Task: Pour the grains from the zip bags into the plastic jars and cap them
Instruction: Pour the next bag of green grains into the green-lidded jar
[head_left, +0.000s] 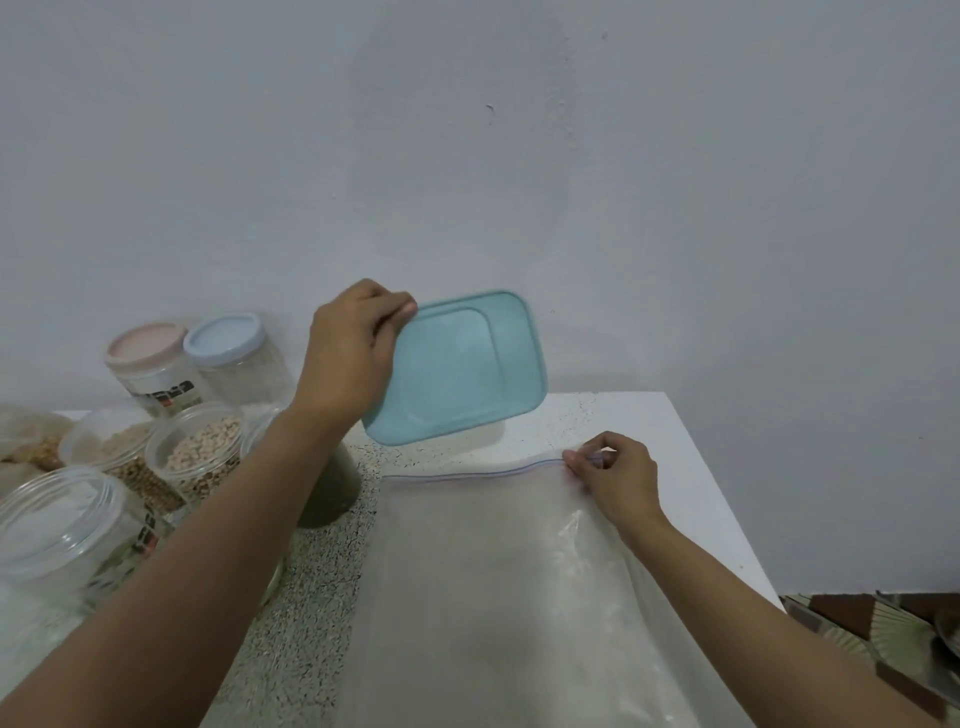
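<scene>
Zip bag with pale contents lay flat on the speckled counter, zip strip toward the wall. The right hand pinched its top right corner at the strip. The left hand gripped a teal square lid by one edge, tilted above the counter. Open jars of grain stood at left, with capped jars behind them.

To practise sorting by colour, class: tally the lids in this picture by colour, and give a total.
pink lid, on a jar: 1
pale blue lid, on a jar: 1
teal lid, held in the left hand: 1
Total: 3
</scene>
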